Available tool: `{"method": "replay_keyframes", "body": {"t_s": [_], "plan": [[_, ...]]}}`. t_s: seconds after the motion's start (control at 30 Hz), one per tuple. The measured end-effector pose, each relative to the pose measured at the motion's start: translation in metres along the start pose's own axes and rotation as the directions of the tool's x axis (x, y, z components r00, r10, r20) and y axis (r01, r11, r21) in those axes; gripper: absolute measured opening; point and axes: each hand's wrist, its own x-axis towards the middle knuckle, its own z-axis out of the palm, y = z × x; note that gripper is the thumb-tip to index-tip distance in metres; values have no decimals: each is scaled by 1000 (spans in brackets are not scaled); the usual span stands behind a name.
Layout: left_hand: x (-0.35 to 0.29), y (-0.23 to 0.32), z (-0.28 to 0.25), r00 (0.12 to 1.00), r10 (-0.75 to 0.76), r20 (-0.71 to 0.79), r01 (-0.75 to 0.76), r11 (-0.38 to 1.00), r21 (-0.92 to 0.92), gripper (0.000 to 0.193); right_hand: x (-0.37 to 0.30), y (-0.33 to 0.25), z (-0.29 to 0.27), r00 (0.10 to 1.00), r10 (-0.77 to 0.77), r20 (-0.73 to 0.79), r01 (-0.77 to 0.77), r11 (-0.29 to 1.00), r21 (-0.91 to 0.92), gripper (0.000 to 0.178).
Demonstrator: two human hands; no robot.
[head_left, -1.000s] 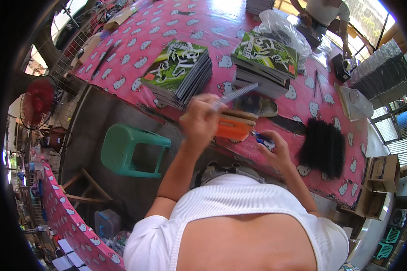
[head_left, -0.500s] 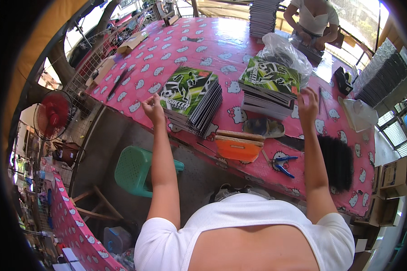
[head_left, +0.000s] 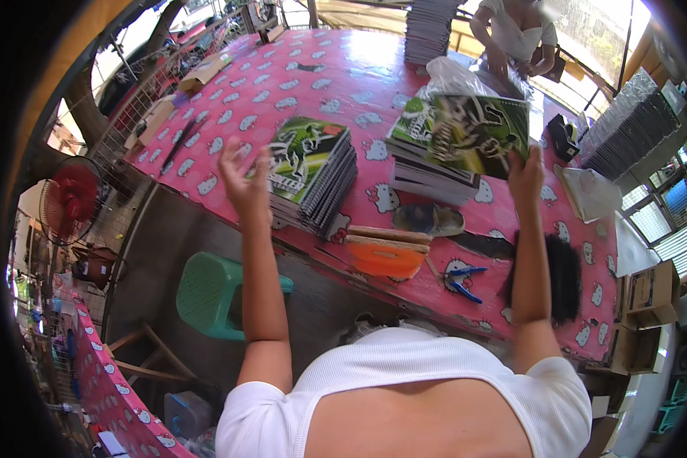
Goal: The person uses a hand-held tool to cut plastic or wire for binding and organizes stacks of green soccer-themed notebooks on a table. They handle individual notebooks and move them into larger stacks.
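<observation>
My right hand [head_left: 525, 174] grips the lower edge of a green and black notebook [head_left: 481, 133], lifted off the right stack of notebooks [head_left: 427, 175] on the pink patterned table [head_left: 298, 84]. My left hand [head_left: 244, 179] is raised with fingers spread, holding nothing, just left of the left stack of spiral notebooks [head_left: 313, 172].
An orange tray [head_left: 385, 256], a blue plier-like tool [head_left: 462, 278] and a bundle of black spiral bindings [head_left: 561, 278] lie near the table's front edge. A green plastic stool [head_left: 214, 294] stands below. Another person [head_left: 515, 34] works at the far side beside a tall stack [head_left: 431, 30]. A red fan [head_left: 72, 198] stands left.
My right hand went from the front edge to the right stack and now lifts a notebook. My left hand dropped the tool it held and moved left beside the left stack.
</observation>
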Motion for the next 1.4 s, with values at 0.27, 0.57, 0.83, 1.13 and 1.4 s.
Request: {"method": "replay_keyframes", "body": {"t_s": [0.27, 0.57, 0.83, 1.13, 1.4], "plan": [[-86, 26, 22, 763, -5, 647, -104, 986, 130, 31, -137, -83, -15, 869, -189, 457, -332, 462, 822, 47], [-138, -48, 16, 841, -325, 432, 421, 895, -146, 65, -215, -51, 1, 641, -185, 745, -274, 852, 447, 58], [-157, -105, -10, 760, -223, 610, 312, 949, -41, 93, -198, -76, -43, 509, -54, 859, -507, 788, 350, 67], [-166, 17, 61, 641, 311, 702, -660, 690, 297, 84, -141, 126, -27, 735, 477, 483, -168, 817, -552, 26], [-180, -9, 73, 385, 170, 907, -734, 652, 189, 52, -118, 44, -52, 867, 306, 392, -395, 903, 169, 19]]}}
